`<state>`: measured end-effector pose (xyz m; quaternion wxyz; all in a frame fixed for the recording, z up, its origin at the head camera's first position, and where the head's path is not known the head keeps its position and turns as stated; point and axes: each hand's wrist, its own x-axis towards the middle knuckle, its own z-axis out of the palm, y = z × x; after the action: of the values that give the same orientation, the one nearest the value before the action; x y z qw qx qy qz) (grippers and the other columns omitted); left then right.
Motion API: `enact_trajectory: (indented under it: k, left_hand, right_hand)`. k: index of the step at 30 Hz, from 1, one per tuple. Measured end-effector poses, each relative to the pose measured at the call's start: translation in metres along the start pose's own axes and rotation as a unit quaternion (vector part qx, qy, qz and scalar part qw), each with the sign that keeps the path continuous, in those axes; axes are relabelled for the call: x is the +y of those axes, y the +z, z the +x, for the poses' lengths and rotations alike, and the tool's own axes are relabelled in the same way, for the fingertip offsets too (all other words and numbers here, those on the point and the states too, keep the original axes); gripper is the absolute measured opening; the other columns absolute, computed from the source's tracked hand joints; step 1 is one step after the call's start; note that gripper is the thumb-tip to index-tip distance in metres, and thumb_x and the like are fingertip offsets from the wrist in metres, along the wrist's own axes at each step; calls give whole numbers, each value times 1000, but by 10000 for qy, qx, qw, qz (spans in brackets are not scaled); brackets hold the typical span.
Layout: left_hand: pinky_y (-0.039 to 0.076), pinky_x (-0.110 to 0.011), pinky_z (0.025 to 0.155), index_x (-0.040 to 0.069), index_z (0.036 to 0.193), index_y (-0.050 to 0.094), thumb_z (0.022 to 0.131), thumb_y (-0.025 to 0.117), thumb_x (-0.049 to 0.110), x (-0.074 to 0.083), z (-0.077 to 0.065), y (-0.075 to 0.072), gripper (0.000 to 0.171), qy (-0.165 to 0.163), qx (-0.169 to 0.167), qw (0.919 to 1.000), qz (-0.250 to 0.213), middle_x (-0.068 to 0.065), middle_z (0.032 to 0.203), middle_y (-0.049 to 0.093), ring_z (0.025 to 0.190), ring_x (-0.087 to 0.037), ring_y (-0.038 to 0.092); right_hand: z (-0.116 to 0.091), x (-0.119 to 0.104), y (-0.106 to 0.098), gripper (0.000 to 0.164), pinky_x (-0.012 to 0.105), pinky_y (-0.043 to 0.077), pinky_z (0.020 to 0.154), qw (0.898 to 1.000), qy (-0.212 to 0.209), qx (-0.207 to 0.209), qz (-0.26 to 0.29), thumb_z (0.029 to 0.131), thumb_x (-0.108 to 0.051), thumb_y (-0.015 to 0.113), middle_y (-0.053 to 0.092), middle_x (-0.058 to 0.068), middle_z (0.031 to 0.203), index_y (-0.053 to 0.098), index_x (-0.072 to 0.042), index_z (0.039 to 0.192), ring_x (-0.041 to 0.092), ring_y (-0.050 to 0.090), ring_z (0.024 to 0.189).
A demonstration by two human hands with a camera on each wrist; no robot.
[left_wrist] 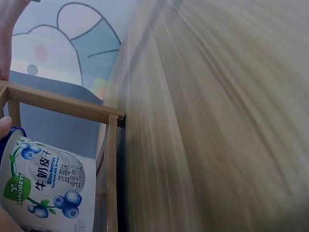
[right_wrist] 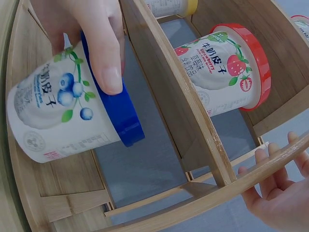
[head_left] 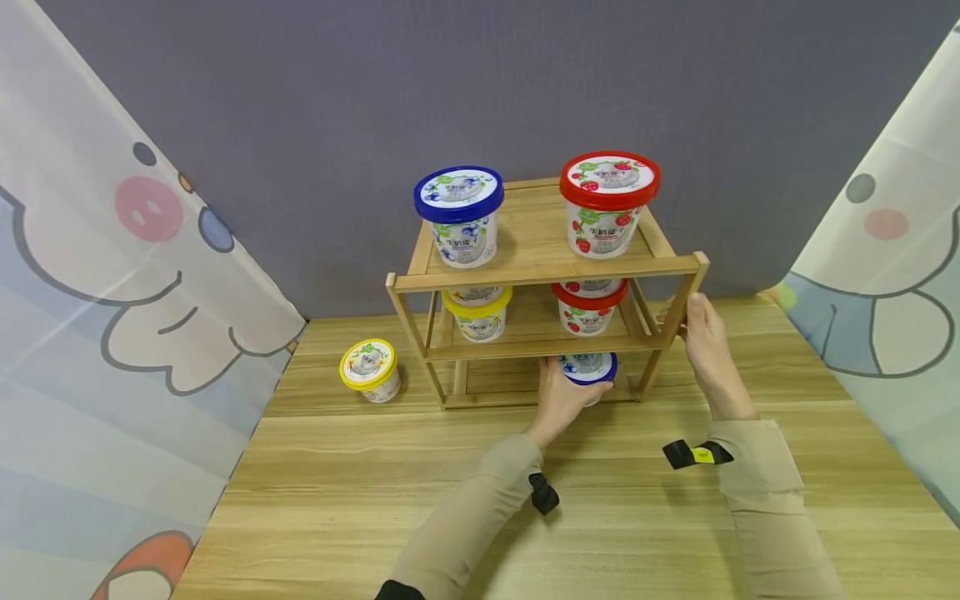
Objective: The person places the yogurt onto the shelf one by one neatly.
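Note:
My left hand (head_left: 558,398) grips a blue-lidded blueberry tub (head_left: 589,365) at the bottom level of a wooden three-tier rack (head_left: 525,273). The right wrist view shows the thumb and fingers of this left hand (right_wrist: 96,43) around the lid of the tub (right_wrist: 63,104), which leans on its side in that tilted picture. Part of the tub's printed side (left_wrist: 48,186) fills the lower left of the left wrist view. At the rack's right post, my right hand (head_left: 708,346) holds the wood, thumb in front and fingers partly hidden behind it.
On the top tier stand a blue-lidded tub (head_left: 461,218) and a red-lidded tub (head_left: 609,204). Yellow-lidded (head_left: 480,321) and red-lidded tubs (head_left: 587,312) occupy the middle tier, partly hidden. Left of the rack, another yellow-lidded tub (head_left: 371,371) sits on the wooden table (head_left: 315,500). A grey wall (head_left: 337,125) rises behind.

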<state>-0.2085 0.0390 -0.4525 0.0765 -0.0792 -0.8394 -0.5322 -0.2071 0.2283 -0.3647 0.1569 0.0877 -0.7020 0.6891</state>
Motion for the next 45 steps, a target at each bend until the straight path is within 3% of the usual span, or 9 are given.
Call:
enact_trajectory:
  k: [3, 14, 21, 28, 38, 45]
  left_hand:
    - [37, -35, 91, 13, 131, 35, 61, 80, 38, 0, 4, 2, 87, 151, 54, 9998, 126, -5, 120, 47, 110, -21, 44]
    - [35, -33, 92, 11, 125, 44, 63, 79, 37, -1, 13, 6, 76, 150, 153, 9993, 319, -4, 112, 56, 105, -19, 50]
    - [37, -32, 91, 12, 128, 40, 63, 78, 38, -4, 16, 9, 79, -121, 164, 9998, -77, -5, 118, 51, 109, -19, 46]
    - [38, -33, 90, 13, 129, 38, 63, 79, 33, -8, 17, 13, 80, -130, 253, 9989, -364, -6, 121, 46, 110, -20, 45]
    - [38, -30, 90, 14, 130, 35, 63, 80, 28, -13, 22, 18, 82, 161, 316, 9987, -369, -3, 121, 44, 110, -16, 45]
    - [38, -31, 91, 13, 131, 33, 65, 78, 31, -10, 24, 18, 82, 9, 159, 9994, -310, -5, 123, 43, 112, -19, 44]
  right_hand:
    - [0, -1, 0, 28, 16, 39, 73, 10000, 8, 16, 40, 96, -33, 26, 51, 3, 89, 48, -16, 95, 11, 50, 83]
    - [0, 0, 0, 28, 16, 40, 72, 10000, 39, 37, 27, 96, -33, 25, 52, 2, 88, 48, -17, 94, 11, 52, 83]
    - [0, 0, -1, 28, 16, 39, 73, 10000, 42, 23, 35, 96, -33, 25, 51, 3, 89, 48, -17, 95, 11, 50, 83]
    - [0, 0, 0, 28, 16, 39, 72, 10000, 16, 36, 13, 96, -33, 26, 52, 2, 88, 48, -17, 95, 9, 50, 82]
    - [0, 0, 1, 29, 17, 39, 72, 10000, -7, 53, 68, 96, -33, 26, 51, 1, 88, 48, -13, 95, 12, 50, 83]
    - [-1, -1, 0, 34, 16, 39, 71, 10000, 3, 70, 57, 96, -33, 27, 51, 0, 88, 47, -6, 98, 12, 49, 82]
